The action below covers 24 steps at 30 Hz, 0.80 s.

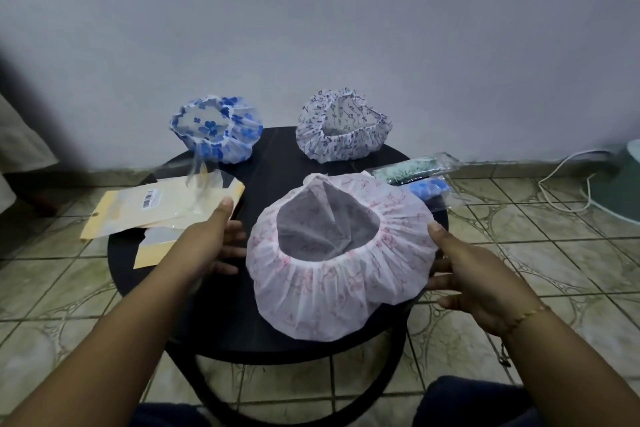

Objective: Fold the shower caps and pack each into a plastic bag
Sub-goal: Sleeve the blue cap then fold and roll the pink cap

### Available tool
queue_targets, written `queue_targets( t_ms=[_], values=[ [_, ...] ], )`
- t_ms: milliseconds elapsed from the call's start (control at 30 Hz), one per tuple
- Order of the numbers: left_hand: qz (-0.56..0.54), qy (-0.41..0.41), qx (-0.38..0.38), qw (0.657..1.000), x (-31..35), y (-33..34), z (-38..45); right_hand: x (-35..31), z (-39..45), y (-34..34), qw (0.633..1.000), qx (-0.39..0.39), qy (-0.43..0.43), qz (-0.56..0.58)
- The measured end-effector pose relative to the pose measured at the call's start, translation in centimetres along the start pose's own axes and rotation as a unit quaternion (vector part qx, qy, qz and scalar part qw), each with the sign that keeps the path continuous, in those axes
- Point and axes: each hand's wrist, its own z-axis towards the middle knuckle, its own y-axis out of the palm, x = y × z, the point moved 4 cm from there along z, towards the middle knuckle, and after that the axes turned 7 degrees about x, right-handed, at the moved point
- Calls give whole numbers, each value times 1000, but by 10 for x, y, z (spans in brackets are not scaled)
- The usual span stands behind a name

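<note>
The pink shower cap point(341, 274) sits mouth-up at the near edge of the round surface point(273, 163), likely staged for folding. The left hand point(221, 239) and right hand point(481, 274) flank it with fingers released, grasping nothing. 2 packed bags point(420, 175) lie far right, out of the way.

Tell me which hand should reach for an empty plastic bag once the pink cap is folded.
Left. The left hand is right beside the plastic bags; the right hand sits across the pink shower cap.
</note>
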Motion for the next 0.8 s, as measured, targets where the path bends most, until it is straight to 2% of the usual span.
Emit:
queue_targets(
  t_ms=[133, 300, 367, 467, 567, 700, 800],
  values=[
    [-98, -79, -49, 991, -6, 17, 9, 2, 1, 6, 999, 27, 20, 31],
    [-99, -70, -83, 989, -3, 27, 4, 2, 2, 16, 993, 33, 12, 114],
    [-92, -62, -69, 991, -4, 27, 3, 3, 3, 17, 992, 45, 8, 117],
    [35, 14, 20, 999, -3, 13, 4, 7, 10, 10, 991, 86, 15, 105],
    [158, 89, 85, 980, 0, 2, -2, 11, 18, 6, 991, 115, 13, 72],
    [259, 144, 90, 951, -2, -1, -9, 15, 23, 9, 992, 120, -29, 13],
    [208, 176, 54, 961, -7, -8, -10, 9, 18, 16, 994, 73, -37, 70]
  ],
)
